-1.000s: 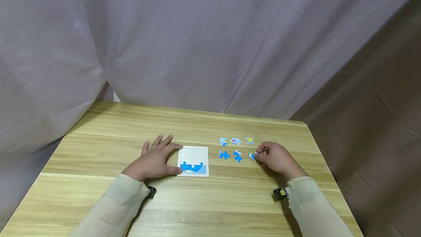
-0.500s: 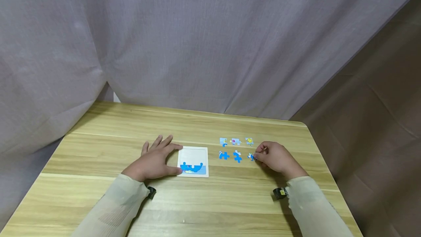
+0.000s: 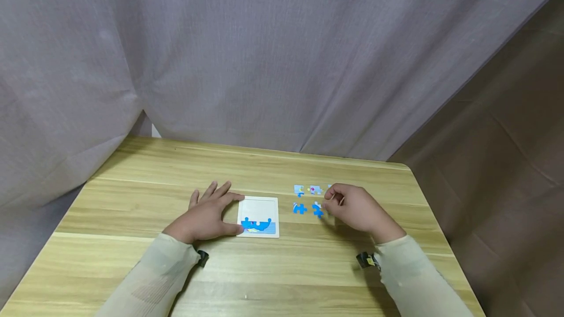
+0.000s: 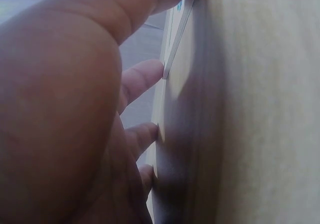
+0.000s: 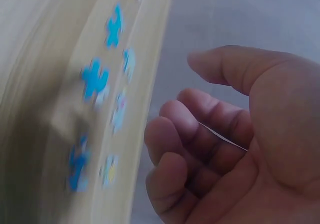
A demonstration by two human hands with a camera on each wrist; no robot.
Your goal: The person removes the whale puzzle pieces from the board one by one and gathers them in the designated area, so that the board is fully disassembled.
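Note:
My left hand (image 3: 204, 215) rests at the left side of a square puzzle tray (image 3: 277, 212), its thumb and index fingertip touching the edge and the other fingers spread on the table. Blue pieces (image 3: 262, 226) fill the tray's lower strip; its pale base shows above them. My right hand (image 3: 352, 209) hovers over the right end of two rows of loose jigsaw pieces. In the right wrist view its fingers curl loosely, the thumb stands apart, and nothing is held. A dark blue piece (image 5: 78, 166) and a yellow-marked piece (image 5: 109, 171) lie below; the hand mostly hides them from the head view.
More loose pieces lie between tray and right hand: a blue one (image 3: 300, 208), a blue-and-white one (image 3: 317, 210), and two pale ones at the back, a yellow-marked piece (image 3: 299, 190) and a pink-dotted piece (image 3: 315, 190). A grey curtain (image 3: 246, 62) hangs behind the wooden table (image 3: 246, 273).
My right hand has let go of the rightmost front piece and moved left and slightly away from me, over the rows. My left hand and the tray stay put.

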